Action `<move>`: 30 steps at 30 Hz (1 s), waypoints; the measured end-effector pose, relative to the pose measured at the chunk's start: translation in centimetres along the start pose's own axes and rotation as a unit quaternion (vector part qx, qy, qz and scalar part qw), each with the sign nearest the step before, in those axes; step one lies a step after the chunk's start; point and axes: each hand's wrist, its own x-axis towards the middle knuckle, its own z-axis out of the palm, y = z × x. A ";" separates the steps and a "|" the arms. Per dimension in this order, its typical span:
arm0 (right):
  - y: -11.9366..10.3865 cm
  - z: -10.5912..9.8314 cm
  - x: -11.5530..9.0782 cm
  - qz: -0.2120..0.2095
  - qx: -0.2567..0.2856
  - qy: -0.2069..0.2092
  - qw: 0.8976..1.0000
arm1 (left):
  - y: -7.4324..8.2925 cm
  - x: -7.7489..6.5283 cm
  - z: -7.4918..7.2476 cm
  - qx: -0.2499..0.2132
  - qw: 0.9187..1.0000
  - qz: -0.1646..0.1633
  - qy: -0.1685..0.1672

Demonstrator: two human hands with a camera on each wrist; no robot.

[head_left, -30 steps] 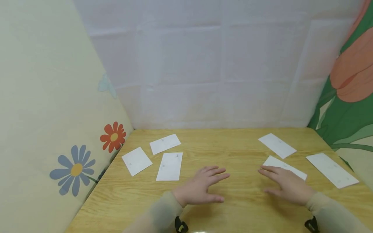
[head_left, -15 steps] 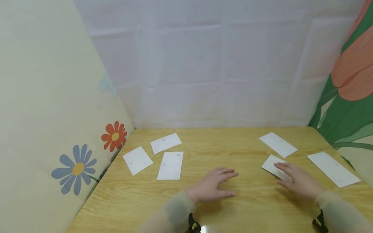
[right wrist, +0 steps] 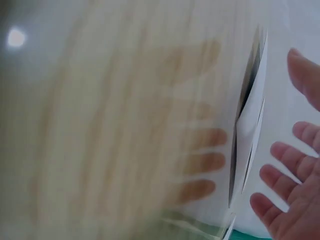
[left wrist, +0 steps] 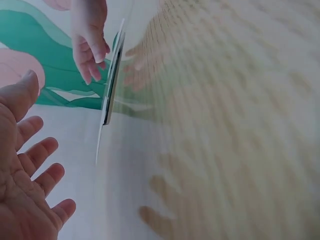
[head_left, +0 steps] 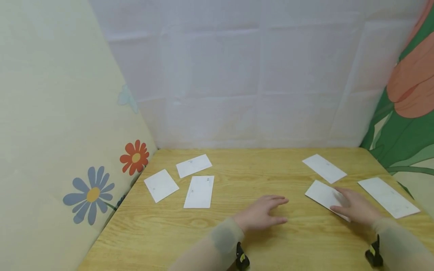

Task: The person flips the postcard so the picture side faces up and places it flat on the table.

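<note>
My left hand hovers low over the middle of the wooden table, palm turned inward, fingers relaxed and holding nothing. Farther right, my right hand reaches over the right end of a white paper card and covers part of it. In the right wrist view, the fingers of the right hand are spread, with a gap between them and the upturned edge of a white card. The left wrist view catches the left hand's loosely bent fingers and, beyond, the right hand beside a thin card.
At the right lie another white card farther back and a longer one by the table's edge. Three more sit at the left: a squarish card, a back one and a front one. A white sheet hangs behind.
Both hands have shifted to the right. The right hand has moved off the card's left end to its right end, baring more of the card. The other cards lie as before.
</note>
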 end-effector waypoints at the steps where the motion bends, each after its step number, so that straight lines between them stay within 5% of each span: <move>1: 0.2 0.0 0.1 0.004 -0.005 -0.001 1.000 | 0.1 0.3 0.1 -0.005 1.000 -0.006 -0.001; 16: 1.5 -0.1 0.6 0.059 -0.066 -0.030 0.996 | 1.5 4.3 1.8 -0.015 0.996 -0.083 -0.020; 30: -1.1 1.2 1.6 0.034 -0.063 -0.046 0.996 | 1.5 4.9 2.4 -0.009 0.993 -0.118 -0.026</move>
